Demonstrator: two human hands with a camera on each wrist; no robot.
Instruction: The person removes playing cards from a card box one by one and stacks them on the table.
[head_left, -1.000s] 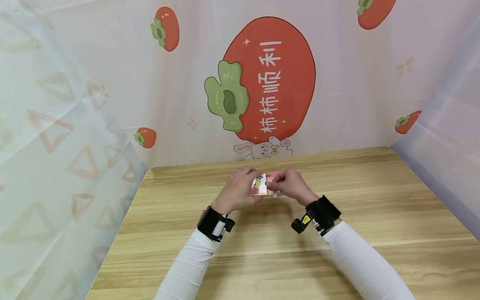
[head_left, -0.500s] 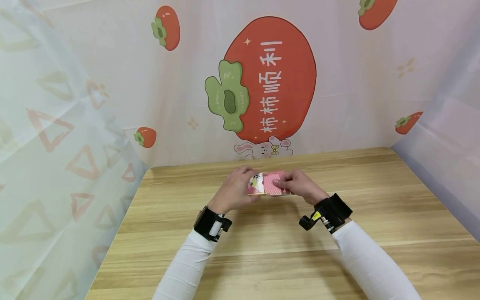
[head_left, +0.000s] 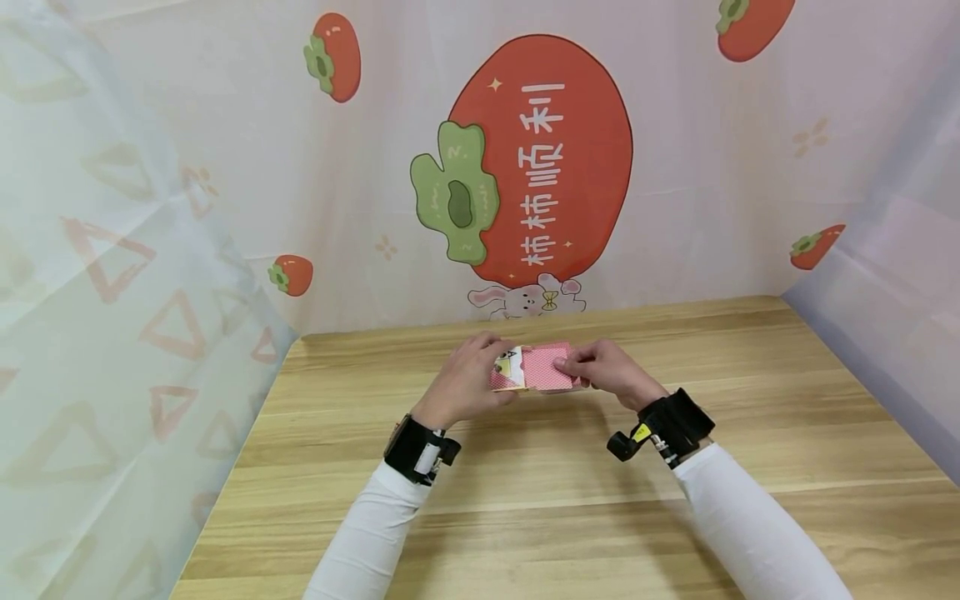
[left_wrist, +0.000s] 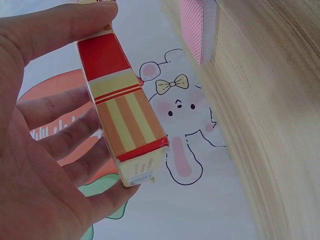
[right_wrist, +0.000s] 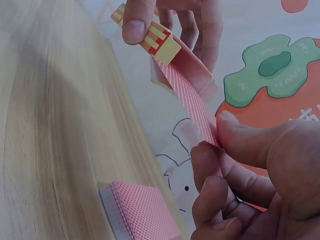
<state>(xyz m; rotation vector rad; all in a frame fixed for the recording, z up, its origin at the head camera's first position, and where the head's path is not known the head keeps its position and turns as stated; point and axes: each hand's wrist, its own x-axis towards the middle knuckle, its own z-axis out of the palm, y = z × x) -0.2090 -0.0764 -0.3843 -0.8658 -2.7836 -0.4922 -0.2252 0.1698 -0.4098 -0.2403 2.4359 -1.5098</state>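
My left hand (head_left: 463, 385) grips a playing card box (head_left: 508, 368), red, cream and orange, with an ace printed on its face. In the left wrist view, the thumb and fingers hold the box (left_wrist: 127, 107) by its edges. My right hand (head_left: 611, 373) pinches a pink-patterned playing card (head_left: 543, 368) that sticks out of the box's mouth. Seen from the right wrist, the card (right_wrist: 190, 102) bends a little between box and fingertips; whether it is one card or a few, I cannot tell. The box's inside is mostly hidden.
A stack of pink-backed cards (right_wrist: 142, 210) sits on the wooden table (head_left: 517, 517), below the hands. Behind the table's far edge hangs a white cloth (head_left: 675, 208) printed with persimmons and a rabbit. More printed cloth (head_left: 112, 350) hangs at the left.
The right hand has moved to the right with the card, and more of the card shows outside the box. The left hand has shifted slightly left with the box.
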